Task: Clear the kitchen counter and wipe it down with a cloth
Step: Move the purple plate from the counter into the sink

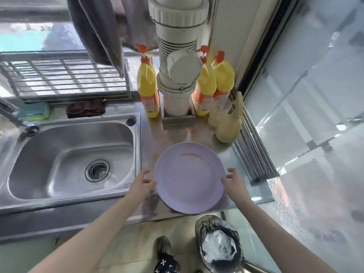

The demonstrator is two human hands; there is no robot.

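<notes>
1. The lilac plate point(189, 178) lies on the steel table point(226, 158), its near edge just over the front lip; a brownish smear shows on its far inner rim.
2. The left hand point(142, 182) and right hand point(234, 180) flank the plate, fingers spread and touching its opposite edges. Each grip looks loosely open; whether the plate is lifted I cannot tell.
3. Judged from this, clearing has barely started: beyond the grip stand three yellow bottles point(206, 89) and a beige spray bottle point(228, 123).
4. Left of the grip, the sink point(74, 154) is empty.
5. Wiping is not yet done: a dark cloth point(85, 108) lies behind the sink, untouched.
</notes>
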